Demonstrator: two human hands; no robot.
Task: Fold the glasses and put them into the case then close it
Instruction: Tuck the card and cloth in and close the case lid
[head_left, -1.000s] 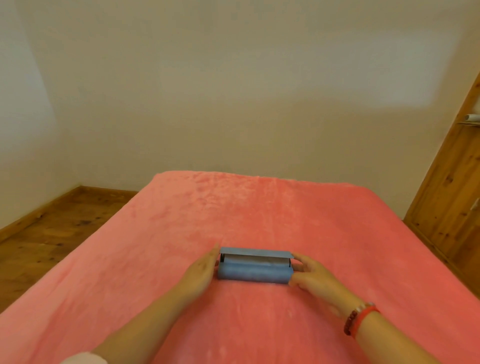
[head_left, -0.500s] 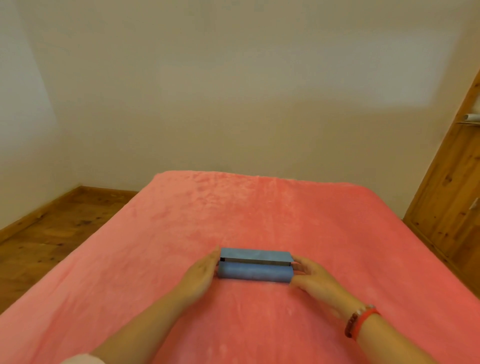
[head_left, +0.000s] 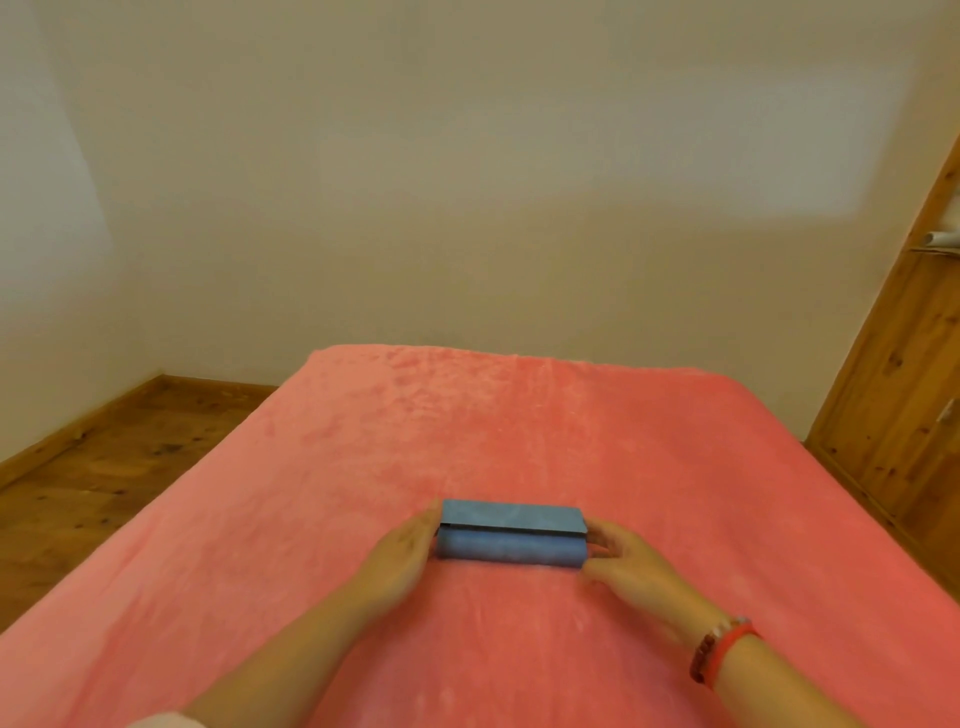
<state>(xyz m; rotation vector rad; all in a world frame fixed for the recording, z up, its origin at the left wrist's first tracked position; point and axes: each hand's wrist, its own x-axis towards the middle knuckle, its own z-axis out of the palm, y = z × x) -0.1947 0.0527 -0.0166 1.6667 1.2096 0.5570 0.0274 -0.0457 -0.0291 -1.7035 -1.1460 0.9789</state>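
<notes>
A blue glasses case (head_left: 511, 535) lies lengthwise on the pink blanket (head_left: 493, 431), its flap folded down flat over the body. My left hand (head_left: 402, 558) presses against the case's left end with the fingers together. My right hand (head_left: 621, 558) cups the right end, fingers curled around it. No glasses are visible; the inside of the case is hidden by the flap.
The pink blanket covers a bed with its far edge near a pale wall. Wooden floor (head_left: 109, 467) lies to the left, a wooden door (head_left: 904, 395) to the right. A red band and bead bracelet (head_left: 719, 647) sit on my right wrist.
The case's flap, raised with a gap a second ago, has come down flat onto the body. Both hands stayed at the case's ends.
</notes>
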